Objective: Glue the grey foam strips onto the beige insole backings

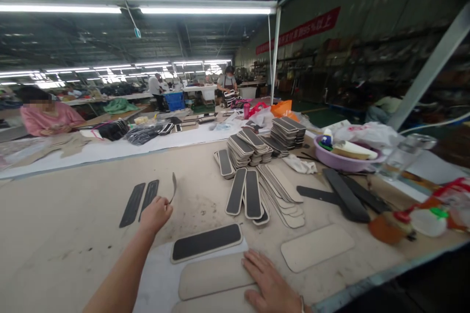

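My left hand (pixel 157 212) is closed, pinching a thin curved dark strip (pixel 174 187) that stands up nearly edge-on. Just left of it, two dark strips (pixel 132 205) lie side by side on the table. My right hand (pixel 270 281) rests with fingers spread on the right end of a beige rounded panel (pixel 213 276). Part of another beige panel (pixel 216 307) shows at the bottom edge. Behind these lies a beige-rimmed panel with a dark centre (pixel 207 242), on white paper (pixel 156 274). A single beige panel (pixel 317 248) is to the right.
Stacked dark-centred panels (pixel 240 149) and fanned beige panels (pixel 282 193) sit mid-table. On the right are a purple basin (pixel 347 161), long black pieces (pixel 345 195) and an orange-brown container (pixel 389 227). A person in pink (pixel 55 117) sits at the left; others are farther back.
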Action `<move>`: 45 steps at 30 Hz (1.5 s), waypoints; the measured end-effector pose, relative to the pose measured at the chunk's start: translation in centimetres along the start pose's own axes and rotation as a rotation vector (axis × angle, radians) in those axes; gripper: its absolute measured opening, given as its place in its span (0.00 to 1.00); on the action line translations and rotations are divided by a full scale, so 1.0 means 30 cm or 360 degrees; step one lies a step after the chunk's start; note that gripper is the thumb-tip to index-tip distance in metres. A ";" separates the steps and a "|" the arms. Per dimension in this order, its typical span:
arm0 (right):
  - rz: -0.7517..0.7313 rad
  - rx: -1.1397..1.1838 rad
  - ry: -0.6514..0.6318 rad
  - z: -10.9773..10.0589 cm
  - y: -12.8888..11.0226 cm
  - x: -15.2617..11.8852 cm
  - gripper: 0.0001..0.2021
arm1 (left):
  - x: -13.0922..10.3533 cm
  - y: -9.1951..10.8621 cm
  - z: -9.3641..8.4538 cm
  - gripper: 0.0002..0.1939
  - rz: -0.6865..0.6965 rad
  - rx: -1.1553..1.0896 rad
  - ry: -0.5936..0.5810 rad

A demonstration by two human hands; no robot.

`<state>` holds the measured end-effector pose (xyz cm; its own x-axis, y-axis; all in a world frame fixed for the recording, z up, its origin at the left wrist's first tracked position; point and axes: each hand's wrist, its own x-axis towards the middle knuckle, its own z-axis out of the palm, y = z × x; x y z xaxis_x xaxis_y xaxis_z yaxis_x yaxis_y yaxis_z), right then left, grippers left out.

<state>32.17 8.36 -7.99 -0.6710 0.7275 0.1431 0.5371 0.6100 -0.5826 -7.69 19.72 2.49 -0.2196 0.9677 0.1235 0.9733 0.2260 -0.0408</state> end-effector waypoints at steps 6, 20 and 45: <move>0.0295 0.0663 0.0435 -0.038 -0.024 0.004 0.27 | -0.286 0.025 -0.296 0.09 0.0261 -0.0941 0.0081; 0.0868 0.1511 0.0404 -0.141 -0.164 -0.024 0.22 | -0.764 0.104 -0.264 0.14 0.0084 -0.2234 -0.0953; 0.1277 0.0331 -0.0165 -0.136 -0.067 0.054 0.17 | -0.476 0.139 0.116 0.08 -0.0510 -0.1276 -0.0959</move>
<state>32.09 9.59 -3.33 -0.1740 0.8775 -0.4468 0.7734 -0.1591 -0.6136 -0.73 7.24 -2.91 -0.2575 0.8208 -0.5099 0.5751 0.5542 0.6018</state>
